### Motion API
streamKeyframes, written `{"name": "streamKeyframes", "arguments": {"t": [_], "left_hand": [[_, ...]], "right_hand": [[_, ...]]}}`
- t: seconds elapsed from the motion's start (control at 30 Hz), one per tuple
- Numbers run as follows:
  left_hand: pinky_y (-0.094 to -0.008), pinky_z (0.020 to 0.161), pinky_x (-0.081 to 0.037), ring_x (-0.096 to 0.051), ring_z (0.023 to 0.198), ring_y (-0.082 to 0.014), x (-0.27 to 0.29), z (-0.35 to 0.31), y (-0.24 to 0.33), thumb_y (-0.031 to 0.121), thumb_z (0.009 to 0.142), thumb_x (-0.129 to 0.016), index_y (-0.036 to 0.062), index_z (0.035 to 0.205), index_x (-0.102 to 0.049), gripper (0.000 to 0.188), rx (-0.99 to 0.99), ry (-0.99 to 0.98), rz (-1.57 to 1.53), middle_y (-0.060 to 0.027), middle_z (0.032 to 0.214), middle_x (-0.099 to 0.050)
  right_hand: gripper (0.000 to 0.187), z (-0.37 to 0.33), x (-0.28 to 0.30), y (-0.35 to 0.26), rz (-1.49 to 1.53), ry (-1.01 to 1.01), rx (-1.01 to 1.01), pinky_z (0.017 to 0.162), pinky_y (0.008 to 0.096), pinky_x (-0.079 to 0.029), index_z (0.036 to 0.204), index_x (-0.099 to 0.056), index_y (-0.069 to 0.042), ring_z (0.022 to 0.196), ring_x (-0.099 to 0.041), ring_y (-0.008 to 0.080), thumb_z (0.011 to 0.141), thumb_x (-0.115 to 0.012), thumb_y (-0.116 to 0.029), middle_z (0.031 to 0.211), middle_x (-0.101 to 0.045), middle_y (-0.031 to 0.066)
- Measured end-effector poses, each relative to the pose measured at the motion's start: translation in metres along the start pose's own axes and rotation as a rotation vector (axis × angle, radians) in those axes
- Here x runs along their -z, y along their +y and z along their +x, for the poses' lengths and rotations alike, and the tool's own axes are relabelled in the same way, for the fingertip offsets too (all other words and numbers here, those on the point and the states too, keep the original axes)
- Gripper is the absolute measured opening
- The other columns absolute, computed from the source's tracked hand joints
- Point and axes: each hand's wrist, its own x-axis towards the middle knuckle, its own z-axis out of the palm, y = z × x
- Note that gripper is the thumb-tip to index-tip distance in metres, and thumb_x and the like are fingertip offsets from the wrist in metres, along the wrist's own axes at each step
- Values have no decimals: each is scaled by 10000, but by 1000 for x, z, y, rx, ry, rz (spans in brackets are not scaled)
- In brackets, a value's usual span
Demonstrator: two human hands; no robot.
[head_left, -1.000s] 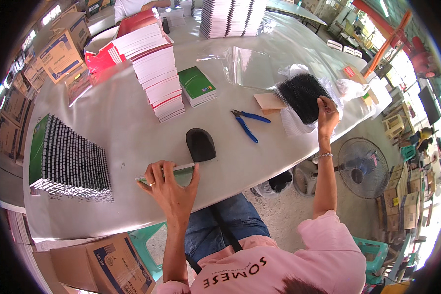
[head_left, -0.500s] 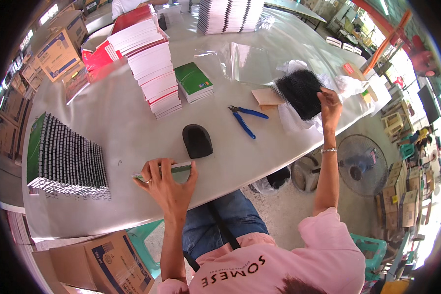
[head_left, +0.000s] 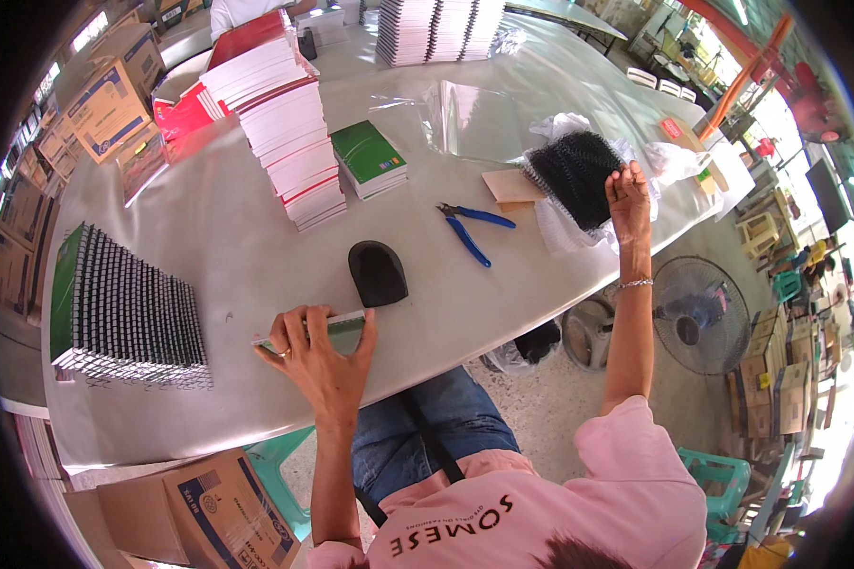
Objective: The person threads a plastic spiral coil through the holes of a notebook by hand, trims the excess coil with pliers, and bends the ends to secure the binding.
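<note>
Near the front table edge, my left hand [head_left: 321,353] grips a thin green book [head_left: 344,328] along its upper edge, thumb on one side and fingers on the other. My right hand [head_left: 628,207] is at the right edge of a pile of black binding coils [head_left: 571,180], its fingers curled together. Whatever it may pinch there is too small to make out. The coils lie on crumpled white wrapping [head_left: 562,229]. A black rounded pad [head_left: 378,273] lies just beyond the left hand. Blue-handled cutters [head_left: 473,228] rest between the pad and the coils.
Coil-bound books [head_left: 133,308] form a stack at the left. A tall pile of unbound books [head_left: 289,142] stands beside a short green stack [head_left: 370,159]. Clear plastic sheets [head_left: 474,119] lie farther back. A fan [head_left: 700,318] stands right of the table, cartons [head_left: 119,104] at far left.
My right hand's fingers have curled closer together at the edge of the coil pile. My left hand keeps its hold on the green book, with little movement.
</note>
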Motion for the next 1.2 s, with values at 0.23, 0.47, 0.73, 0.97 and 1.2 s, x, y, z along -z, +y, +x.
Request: {"name": "streamKeyframes", "arguments": {"t": [0.23,0.47,0.73,0.97,1.2], "left_hand": [[-539,964,-291,-468,1039,-286,2,-1,-3,363,683,-830,120,913,-583,415,-17,-5,29,-52,1002,-518],[-525,964,-288,-461,1038,-282,0,-2,-4,366,683,-833,124,910,-582,415,-21,11,11,-47,998,-514],[-524,964,-287,-461,1052,-290,0,-3,-1,364,689,-830,126,913,-582,410,-24,11,1,-45,1002,-515],[-522,964,-293,-463,1072,-304,1,-5,-6,355,688,-831,119,931,-580,422,-28,26,10,-50,1022,-525],[-532,964,-312,-472,1074,-320,4,-6,3,342,710,-815,107,940,-575,406,-47,-1,-5,-67,1003,-529]], "right_hand": [[148,-7,-28,2,89,36,-50,971,364,-531,1088,-625,-112,969,-644,169,948,-635,-67,1137,-665,20],[178,-1,-29,4,-181,-106,-50,934,312,-516,1114,-669,-75,952,-639,145,942,-628,-56,1208,-662,42],[297,-6,-18,-25,-1453,-72,50,892,298,-491,1143,-723,-141,976,-670,190,865,-659,-56,1076,-732,47],[373,7,3,-12,-1884,98,463,943,471,-458,1123,-710,-84,1110,-601,323,764,-784,-157,1116,-672,162],[209,17,31,-12,-1672,86,612,845,408,-519,933,-760,-83,881,-681,318,724,-765,-95,905,-730,140]]}}
